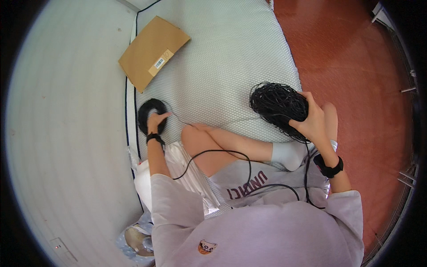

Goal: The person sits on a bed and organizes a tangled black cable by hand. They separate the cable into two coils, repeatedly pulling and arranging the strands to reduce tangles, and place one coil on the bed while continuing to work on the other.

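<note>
My right hand [313,118] grips the near right end of a large, loose bundle of thin black cord [278,106], thumb on the near side. The bundle is raised above my crossed legs, close to the mat's right edge. On the left, my left hand [156,120] is at a smaller, tighter ring of black cord [143,115]. Its thumb points right across the ring, while the other fingers are mostly hidden in the ring. A thin dark strand [181,120] runs from near the small ring towards my knee.
A brown cardboard box [150,46] with a barcode label lies on the pale mesh mat [220,60], near the white wall [73,116]. Thicker black cables [217,151] loop across my lap. White plastic packaging [181,160] and a patterned bag [133,247] lie left. Reddish floor [353,76] borders the mat.
</note>
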`<action>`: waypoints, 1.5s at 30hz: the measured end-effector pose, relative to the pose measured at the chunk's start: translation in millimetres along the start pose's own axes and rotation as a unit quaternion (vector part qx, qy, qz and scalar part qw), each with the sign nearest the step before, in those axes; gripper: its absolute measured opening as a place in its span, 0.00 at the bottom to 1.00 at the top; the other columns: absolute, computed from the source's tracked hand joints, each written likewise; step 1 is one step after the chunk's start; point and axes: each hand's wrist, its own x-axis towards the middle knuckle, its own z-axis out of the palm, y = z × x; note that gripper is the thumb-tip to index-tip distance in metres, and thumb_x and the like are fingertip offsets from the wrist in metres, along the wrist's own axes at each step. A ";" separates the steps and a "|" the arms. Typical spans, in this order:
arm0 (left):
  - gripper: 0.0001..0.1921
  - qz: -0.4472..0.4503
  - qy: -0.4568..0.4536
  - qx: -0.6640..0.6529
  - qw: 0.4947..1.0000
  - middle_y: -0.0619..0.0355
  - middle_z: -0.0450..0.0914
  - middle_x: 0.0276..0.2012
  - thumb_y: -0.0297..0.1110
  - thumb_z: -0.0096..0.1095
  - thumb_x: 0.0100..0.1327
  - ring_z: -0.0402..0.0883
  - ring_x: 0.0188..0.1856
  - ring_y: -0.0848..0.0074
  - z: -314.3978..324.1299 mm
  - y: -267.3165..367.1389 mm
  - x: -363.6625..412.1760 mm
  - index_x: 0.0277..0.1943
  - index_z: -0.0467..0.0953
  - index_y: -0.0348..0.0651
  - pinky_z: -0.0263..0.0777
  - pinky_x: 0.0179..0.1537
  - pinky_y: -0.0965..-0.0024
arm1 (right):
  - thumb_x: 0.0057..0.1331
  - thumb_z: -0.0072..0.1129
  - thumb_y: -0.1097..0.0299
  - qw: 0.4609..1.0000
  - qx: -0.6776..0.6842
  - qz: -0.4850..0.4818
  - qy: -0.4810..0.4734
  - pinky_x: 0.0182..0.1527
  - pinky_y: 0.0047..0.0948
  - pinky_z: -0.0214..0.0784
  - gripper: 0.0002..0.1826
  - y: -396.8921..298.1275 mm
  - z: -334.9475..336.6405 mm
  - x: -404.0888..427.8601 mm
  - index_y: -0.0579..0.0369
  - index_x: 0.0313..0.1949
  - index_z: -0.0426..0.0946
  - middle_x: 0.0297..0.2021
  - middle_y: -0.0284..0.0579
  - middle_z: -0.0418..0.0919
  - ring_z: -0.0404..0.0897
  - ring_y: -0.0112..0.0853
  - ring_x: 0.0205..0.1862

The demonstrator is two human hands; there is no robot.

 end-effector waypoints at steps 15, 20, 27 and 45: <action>0.34 0.322 0.167 0.365 0.857 0.50 0.76 0.51 0.40 0.74 0.34 0.70 0.58 0.56 16.8 -68.2 -1.6 0.51 0.79 0.44 0.52 0.67 0.52 | 0.39 0.67 0.70 0.999 0.044 0.012 -0.021 0.49 0.38 0.71 0.36 1.1 -2.9 6.5 0.52 0.52 0.67 0.43 0.53 0.79 0.79 0.49 0.47; 0.40 0.107 -0.018 0.489 0.866 0.43 0.77 0.53 0.41 0.75 0.29 0.70 0.60 0.54 17.8 28.1 -29.7 0.52 0.76 0.34 0.51 0.68 0.50 | 0.39 0.67 0.70 0.999 0.017 0.027 -0.012 0.49 0.37 0.71 0.36 19.7 -7.0 4.5 0.52 0.51 0.67 0.43 0.53 0.80 0.79 0.48 0.46; 0.57 0.106 0.080 0.343 0.930 0.36 0.67 0.60 0.44 0.78 0.37 0.68 0.61 0.49 31.7 17.9 -29.1 0.68 0.52 0.30 0.67 0.60 0.54 | 0.39 0.68 0.69 0.998 0.001 0.061 -0.033 0.48 0.37 0.72 0.36 -5.8 -12.4 9.7 0.52 0.52 0.67 0.42 0.55 0.80 0.80 0.47 0.45; 0.14 0.542 0.081 0.012 0.836 0.56 0.74 0.20 0.45 0.52 0.69 0.75 0.21 0.60 138.9 223.7 -293.5 0.34 0.67 0.44 0.67 0.22 0.62 | 0.38 0.79 0.53 0.998 0.014 -0.058 0.015 0.45 0.39 0.73 0.44 4.5 3.0 -3.7 0.52 0.54 0.67 0.43 0.53 0.79 0.80 0.47 0.44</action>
